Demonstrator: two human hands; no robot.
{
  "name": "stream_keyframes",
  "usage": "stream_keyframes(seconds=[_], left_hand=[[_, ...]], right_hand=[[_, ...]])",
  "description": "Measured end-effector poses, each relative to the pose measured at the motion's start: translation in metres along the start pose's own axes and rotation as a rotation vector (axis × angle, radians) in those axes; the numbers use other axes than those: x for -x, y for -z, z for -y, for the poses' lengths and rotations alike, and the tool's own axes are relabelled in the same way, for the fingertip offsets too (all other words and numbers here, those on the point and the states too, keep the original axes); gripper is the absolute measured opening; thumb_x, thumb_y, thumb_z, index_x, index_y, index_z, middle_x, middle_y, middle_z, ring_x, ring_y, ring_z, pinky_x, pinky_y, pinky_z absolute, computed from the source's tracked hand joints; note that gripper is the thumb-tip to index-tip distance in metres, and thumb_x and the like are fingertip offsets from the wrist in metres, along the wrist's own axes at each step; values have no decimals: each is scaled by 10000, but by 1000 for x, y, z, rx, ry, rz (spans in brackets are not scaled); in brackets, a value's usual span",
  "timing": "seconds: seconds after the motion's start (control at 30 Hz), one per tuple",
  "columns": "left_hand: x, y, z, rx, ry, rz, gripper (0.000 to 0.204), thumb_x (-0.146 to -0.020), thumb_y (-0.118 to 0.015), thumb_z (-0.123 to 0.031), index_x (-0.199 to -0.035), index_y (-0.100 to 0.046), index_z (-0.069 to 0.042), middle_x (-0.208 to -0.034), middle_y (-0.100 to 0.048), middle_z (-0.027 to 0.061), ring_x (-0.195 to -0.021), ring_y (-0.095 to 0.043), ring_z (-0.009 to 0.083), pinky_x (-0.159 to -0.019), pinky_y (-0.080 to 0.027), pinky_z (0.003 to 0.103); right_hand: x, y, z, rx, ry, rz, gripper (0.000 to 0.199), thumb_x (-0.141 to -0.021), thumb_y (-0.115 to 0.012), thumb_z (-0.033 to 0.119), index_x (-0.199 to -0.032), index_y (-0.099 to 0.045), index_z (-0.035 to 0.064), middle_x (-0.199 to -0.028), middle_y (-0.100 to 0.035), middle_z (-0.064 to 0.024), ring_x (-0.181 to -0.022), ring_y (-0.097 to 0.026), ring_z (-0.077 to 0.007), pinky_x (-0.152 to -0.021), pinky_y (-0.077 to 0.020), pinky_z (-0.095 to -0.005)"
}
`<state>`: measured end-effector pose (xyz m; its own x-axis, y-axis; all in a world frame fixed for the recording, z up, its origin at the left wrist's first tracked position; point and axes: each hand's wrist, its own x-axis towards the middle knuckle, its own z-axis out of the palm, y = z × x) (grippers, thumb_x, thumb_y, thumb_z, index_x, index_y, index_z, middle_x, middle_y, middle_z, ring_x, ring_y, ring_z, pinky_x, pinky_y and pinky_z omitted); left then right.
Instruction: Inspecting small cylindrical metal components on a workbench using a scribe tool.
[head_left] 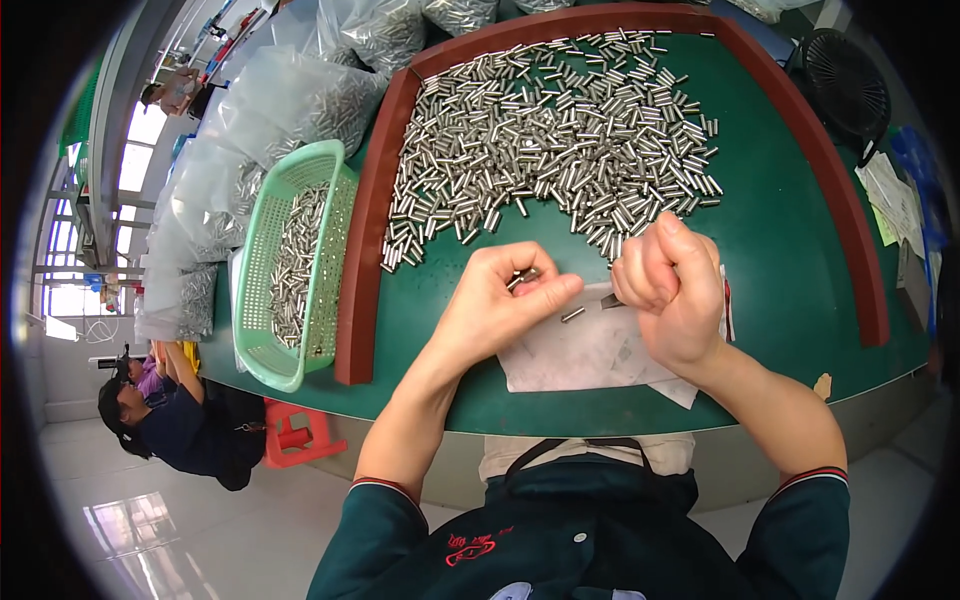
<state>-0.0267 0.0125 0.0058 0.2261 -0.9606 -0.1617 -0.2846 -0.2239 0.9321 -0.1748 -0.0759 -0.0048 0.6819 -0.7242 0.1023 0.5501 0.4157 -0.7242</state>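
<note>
My left hand (505,300) is curled closed over the near part of the table, with a few short metal pins (524,278) showing inside its fingers. To its right, my right hand (675,290) is clenched with the thumb up; what it holds, if anything, is hidden. A small dark grey piece (611,300) pokes out by its lower fingers, and I cannot tell whether it is gripped. Between the hands, one loose metal pin (573,314) lies on a pale, stained cloth or sheet (560,360). Beyond the hands spreads a large pile of shiny metal pins (560,130).
A dark red raised border (362,300) frames the green table (780,230). At the left stands a green plastic basket (262,330) with more pins. Behind it are clear bags of pins (300,100). A black fan (845,85) sits at the far right. Other people (190,410) are at the left.
</note>
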Motion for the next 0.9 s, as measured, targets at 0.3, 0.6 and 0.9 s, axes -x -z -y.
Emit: stream_keyframes(seconds=[0.3,0.6,0.9], left_hand=[[7,-8,-6,-522,-189,127,235,-651,-705,-161,-639,-525,-10,-508,-416,66,-440,-372,175,-422,-310,301],[7,-2,-5,-494,-246,235,188,-718,-645,-146,-735,-513,-12,-592,-471,78,-526,-440,195,-492,-357,296],[-9,40,12,1284,27,311,238,-814,-424,-243,-672,-399,-54,-655,-385,56,-504,-312,91,-445,-253,197]], right_hand=[[1,2,-1,-5,-7,-12,434,-893,-332,216,-481,-270,96,-414,-286,6,-396,-195,-69,-388,-171,-233],[-1,0,0,-12,-13,-15,441,-895,-335,227,-477,-270,102,-413,-282,5,-394,-196,-71,-384,-170,-235],[-2,0,0,-7,-25,-26,440,-893,-339,233,-482,-254,102,-415,-257,7,-398,-183,-74,-387,-165,-239]])
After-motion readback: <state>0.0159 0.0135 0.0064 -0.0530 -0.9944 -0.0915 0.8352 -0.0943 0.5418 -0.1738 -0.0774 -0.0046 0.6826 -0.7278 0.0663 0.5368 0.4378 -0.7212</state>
